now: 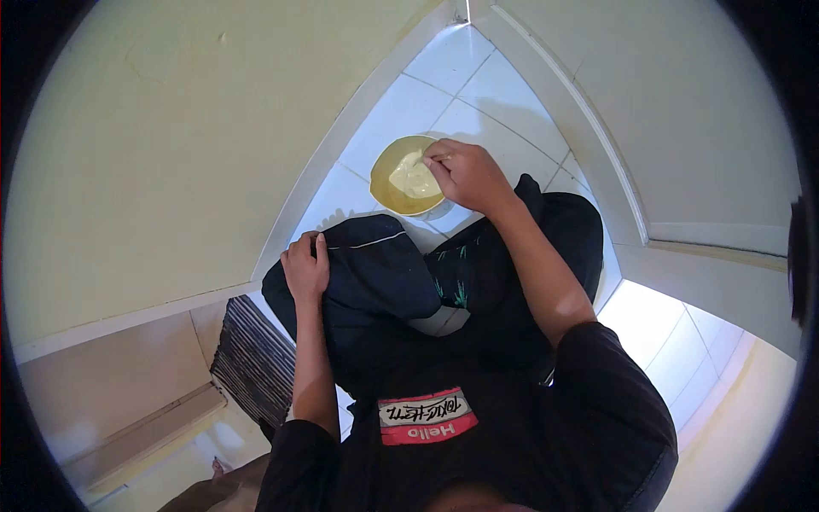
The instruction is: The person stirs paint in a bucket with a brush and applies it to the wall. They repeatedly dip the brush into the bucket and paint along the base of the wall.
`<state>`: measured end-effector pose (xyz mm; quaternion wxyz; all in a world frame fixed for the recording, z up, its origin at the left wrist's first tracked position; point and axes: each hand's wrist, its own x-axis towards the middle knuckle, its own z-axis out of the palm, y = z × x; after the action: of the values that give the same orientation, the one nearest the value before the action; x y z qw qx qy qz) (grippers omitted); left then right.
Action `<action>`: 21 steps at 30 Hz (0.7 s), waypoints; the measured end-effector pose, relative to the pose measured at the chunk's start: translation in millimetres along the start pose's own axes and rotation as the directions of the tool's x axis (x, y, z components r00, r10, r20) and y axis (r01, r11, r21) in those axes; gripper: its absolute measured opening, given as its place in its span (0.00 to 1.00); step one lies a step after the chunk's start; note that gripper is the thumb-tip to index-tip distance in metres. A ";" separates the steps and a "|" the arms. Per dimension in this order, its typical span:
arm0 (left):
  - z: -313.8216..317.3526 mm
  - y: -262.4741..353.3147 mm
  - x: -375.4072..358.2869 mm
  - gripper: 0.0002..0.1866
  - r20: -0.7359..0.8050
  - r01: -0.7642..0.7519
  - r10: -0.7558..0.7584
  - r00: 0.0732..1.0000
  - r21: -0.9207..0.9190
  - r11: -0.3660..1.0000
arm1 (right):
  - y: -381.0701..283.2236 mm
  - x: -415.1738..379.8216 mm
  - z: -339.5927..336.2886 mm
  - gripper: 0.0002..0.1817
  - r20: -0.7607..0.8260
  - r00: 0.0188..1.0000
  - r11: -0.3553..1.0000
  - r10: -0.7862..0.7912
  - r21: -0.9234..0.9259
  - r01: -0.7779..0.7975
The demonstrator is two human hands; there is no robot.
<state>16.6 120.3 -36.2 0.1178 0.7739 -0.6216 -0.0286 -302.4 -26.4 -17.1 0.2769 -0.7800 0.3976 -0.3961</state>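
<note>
A yellow bowl (pixel 386 189) stands on the tiled floor in front of my crossed legs. Inside it lies a pale, creamy mixture (pixel 413 177). My right hand (pixel 461 171) is closed in a pinch over the bowl's right rim. A thin, pale, stick-like handle (pixel 444 157) shows at its fingers; the lower end is hard to make out against the mixture. My left hand (pixel 305 266) rests on my left knee, palm down, holding nothing, with its fingers lying over the dark trousers (pixel 367 264).
A cream wall (pixel 188 154) rises close on the left and a pale panel (pixel 682 119) on the right. They meet beyond the white floor tiles (pixel 495 94). A dark striped mat (pixel 252 358) lies at lower left, near part of another person's leg (pixel 226 486).
</note>
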 end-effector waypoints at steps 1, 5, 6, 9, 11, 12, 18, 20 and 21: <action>0.2 0.1 0.1 0.17 0.001 0.000 0.000 1.000 0.005 1.000 | 2.1 -1.4 1.3 0.11 0.034 0.998 0.999 -0.046 0.025 0.045; 4.8 -3.9 0.8 0.17 -0.022 -0.003 0.004 1.000 0.031 1.000 | 4.8 -6.2 4.2 0.11 0.083 0.992 0.992 -0.099 0.081 0.093; 4.5 -3.9 0.3 0.17 -0.019 0.000 0.000 1.000 0.032 0.999 | 2.5 -6.2 3.0 0.11 0.077 0.994 0.994 -0.079 0.082 0.073; 2.6 -1.3 -0.8 0.17 -0.007 0.012 -0.011 1.000 0.033 0.999 | -3.7 -1.5 -0.4 0.11 -0.003 1.000 0.999 -0.002 0.033 0.002; 0.2 2.3 -0.1 0.18 0.006 0.019 -0.020 1.000 0.037 0.999 | 0.2 -5.1 6.3 0.12 0.005 0.996 0.994 -0.094 0.051 0.093; 0.4 2.3 0.0 0.18 0.006 0.020 -0.020 1.000 0.036 0.999 | -0.2 -5.9 7.3 0.12 0.006 0.990 0.989 -0.138 0.061 0.137; 1.3 1.4 -0.5 0.18 -0.005 0.002 -0.002 1.000 0.035 0.999 | -2.6 -2.5 -0.9 0.12 -0.018 0.999 0.999 -0.035 0.016 0.035; 1.5 0.9 0.0 0.18 0.001 0.000 0.000 1.000 0.031 1.000 | 0.3 -4.9 4.2 0.12 -0.010 0.994 0.994 -0.105 0.034 0.105; 1.9 0.6 0.1 0.17 0.003 0.004 -0.004 1.000 0.037 0.999 | -0.1 -5.6 5.1 0.11 -0.006 0.990 0.989 -0.139 0.043 0.139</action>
<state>15.7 119.8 -38.0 0.1025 0.7771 -0.6207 -0.0186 -300.2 -21.1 -22.0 0.2649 -0.7989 0.3340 -0.4243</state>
